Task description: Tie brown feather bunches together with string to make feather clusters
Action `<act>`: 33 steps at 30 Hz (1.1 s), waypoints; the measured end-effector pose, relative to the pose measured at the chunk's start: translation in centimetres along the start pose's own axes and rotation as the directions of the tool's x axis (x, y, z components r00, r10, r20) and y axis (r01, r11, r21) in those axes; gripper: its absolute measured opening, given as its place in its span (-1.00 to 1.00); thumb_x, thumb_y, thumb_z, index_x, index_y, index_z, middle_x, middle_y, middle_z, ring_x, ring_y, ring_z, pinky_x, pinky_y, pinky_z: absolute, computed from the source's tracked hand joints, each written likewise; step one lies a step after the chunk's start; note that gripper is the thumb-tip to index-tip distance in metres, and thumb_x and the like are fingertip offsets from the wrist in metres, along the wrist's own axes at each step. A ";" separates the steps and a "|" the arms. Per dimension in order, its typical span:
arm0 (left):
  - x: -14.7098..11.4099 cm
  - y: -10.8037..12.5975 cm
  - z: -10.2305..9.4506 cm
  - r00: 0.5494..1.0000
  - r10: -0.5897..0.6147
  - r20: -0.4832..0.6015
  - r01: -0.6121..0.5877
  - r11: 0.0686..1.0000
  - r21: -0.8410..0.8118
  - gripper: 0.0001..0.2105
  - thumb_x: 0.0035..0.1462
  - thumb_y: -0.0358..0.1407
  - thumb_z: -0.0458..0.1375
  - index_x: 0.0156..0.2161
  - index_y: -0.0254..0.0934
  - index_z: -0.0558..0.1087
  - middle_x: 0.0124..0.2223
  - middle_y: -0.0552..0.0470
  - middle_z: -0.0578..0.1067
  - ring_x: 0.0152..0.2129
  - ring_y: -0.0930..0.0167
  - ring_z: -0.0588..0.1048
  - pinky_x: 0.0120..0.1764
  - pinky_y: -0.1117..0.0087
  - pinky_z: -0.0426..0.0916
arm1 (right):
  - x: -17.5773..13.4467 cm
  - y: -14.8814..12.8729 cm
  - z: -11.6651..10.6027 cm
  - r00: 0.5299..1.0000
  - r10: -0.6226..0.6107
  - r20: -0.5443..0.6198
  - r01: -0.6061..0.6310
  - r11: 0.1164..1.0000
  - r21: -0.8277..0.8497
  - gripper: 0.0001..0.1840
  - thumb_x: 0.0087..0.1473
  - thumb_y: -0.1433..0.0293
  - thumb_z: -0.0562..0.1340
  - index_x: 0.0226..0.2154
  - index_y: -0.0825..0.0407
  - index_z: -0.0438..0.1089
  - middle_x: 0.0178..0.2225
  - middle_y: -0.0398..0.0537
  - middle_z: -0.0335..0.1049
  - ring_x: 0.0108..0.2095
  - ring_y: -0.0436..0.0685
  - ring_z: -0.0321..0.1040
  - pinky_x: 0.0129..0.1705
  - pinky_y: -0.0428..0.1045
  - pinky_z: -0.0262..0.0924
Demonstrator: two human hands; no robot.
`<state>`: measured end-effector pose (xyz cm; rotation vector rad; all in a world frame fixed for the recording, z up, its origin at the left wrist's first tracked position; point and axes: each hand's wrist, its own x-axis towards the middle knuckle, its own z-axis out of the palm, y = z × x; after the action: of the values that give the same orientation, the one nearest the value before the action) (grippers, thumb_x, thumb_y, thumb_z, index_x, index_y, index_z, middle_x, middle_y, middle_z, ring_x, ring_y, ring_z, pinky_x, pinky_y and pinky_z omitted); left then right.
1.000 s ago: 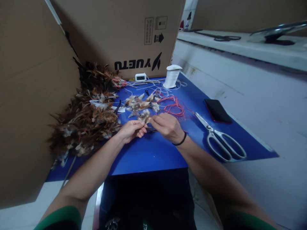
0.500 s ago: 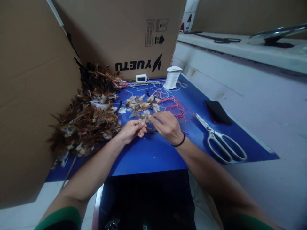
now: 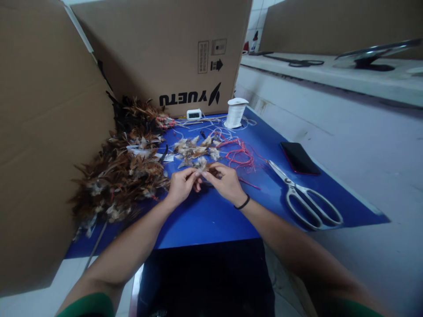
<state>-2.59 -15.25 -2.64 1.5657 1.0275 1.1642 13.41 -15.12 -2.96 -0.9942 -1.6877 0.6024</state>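
My left hand (image 3: 182, 186) pinches a small feather (image 3: 201, 164), pale and fluffy with brown, between thumb and fingers. Close against it, my right hand (image 3: 227, 181) also pinches at the feather, its thumb almost meeting the left thumb. The fingers hide the feather's lower end. Just beyond both hands, several loose short feathers (image 3: 193, 150) lie in rough rows on the blue tabletop (image 3: 205, 222). To their right is a tangle of red string (image 3: 240, 154). A big pile of brown feathers (image 3: 128, 169) spreads left of my left hand.
Silver scissors (image 3: 302, 196) lie to the right, points toward the strings, with a black phone (image 3: 299, 157) beyond. At the back stand a white spool (image 3: 235, 113) and a small white digital display (image 3: 194, 114). Cardboard (image 3: 148, 48) walls the back and left; a ledge (image 3: 346, 72) runs along the right.
My right hand has come down and in from just above the feather, so its thumb and fingers now pinch beside my left hand. The view has tilted slightly.
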 end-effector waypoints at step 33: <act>-0.3 0.1 0.8 0.985 0.078 0.152 -0.066 0.995 -0.081 -0.69 0.17 -0.13 -0.01 -0.39 -0.36 0.37 -0.59 0.10 0.41 -0.76 0.58 0.35 -0.66 0.56 0.26 | 1.2 1.2 -1.3 0.990 0.095 -0.109 -0.086 0.992 0.088 -0.77 0.03 0.22 0.19 -0.39 0.06 0.39 -0.44 -0.10 0.41 -0.47 0.00 0.31 -0.42 -0.08 0.23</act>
<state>-1.89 -15.73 -2.77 1.6168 0.8217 1.0978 14.83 -13.61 -2.82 -1.0301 -1.5128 0.6589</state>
